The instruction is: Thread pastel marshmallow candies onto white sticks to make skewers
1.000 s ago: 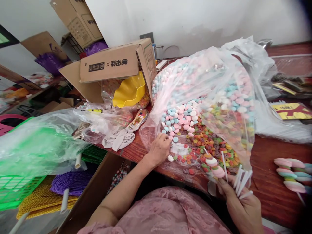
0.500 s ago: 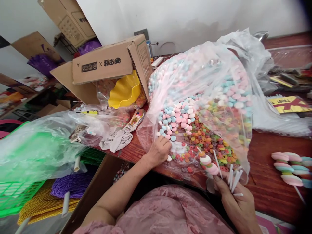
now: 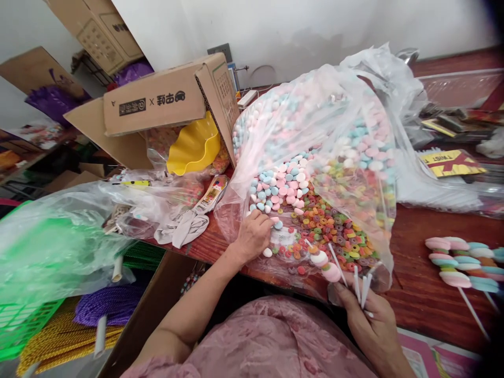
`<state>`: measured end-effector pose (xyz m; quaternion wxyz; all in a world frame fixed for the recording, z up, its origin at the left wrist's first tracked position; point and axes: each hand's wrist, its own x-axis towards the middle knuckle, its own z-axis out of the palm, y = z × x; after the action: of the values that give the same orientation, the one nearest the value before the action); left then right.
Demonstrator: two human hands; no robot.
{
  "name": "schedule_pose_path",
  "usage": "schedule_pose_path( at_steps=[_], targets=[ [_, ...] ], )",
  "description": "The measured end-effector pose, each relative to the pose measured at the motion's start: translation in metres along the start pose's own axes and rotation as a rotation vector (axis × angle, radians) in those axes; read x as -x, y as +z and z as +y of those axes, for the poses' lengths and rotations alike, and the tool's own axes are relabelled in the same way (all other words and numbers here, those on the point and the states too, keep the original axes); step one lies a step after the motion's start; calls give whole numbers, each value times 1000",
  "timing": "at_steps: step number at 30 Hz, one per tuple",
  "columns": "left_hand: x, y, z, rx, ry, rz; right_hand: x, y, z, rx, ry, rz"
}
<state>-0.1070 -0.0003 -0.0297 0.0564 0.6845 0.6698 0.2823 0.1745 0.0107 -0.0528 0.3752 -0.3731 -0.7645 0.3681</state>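
Observation:
My right hand [image 3: 368, 315] is closed around several white sticks [image 3: 361, 287] and a candy skewer [image 3: 323, 265]. Marshmallows and gummy rings are threaded on that skewer, which leans left with its tip bare. My left hand [image 3: 255, 235] is closed, its fingertips pinching at a pale blue marshmallow [image 3: 277, 224] by the edge of the marshmallow pile [image 3: 281, 184]. My fingers partly hide what they grip. Colourful gummy rings [image 3: 334, 226] lie heaped to the right of that pile, and a clear plastic bag [image 3: 315, 110] covers much of both. A single white marshmallow [image 3: 268, 252] rests beside my left wrist.
Finished candy skewers [image 3: 452, 262] lie on the wooden table [image 3: 413, 231] at right. An open cardboard box [image 3: 157, 107] holding a yellow wavy dish [image 3: 195, 147] stands at back left. Left are a light cloth [image 3: 183, 227], a green basket [image 3: 27, 325] and purple cord [image 3: 114, 304].
My left hand has moved slightly up to the blue marshmallow, its fingers now at it. My right hand keeps its hold on the sticks and skewer. The whole view has shifted a little.

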Motion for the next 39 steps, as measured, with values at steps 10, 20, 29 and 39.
schedule_pose_path(
  at_steps=[10,20,29,39],
  targets=[
    [2,-5,45,1407,-485,103,-1,8,-6,-33,-115,-86],
    [2,14,51,1103,-202,324,0,0,-6,42,-144,-179],
    [4,7,66,604,95,416,3,9,-19,-119,-12,-140],
    [5,9,72,597,156,440,-7,19,-31,-203,67,-30]
  ],
)
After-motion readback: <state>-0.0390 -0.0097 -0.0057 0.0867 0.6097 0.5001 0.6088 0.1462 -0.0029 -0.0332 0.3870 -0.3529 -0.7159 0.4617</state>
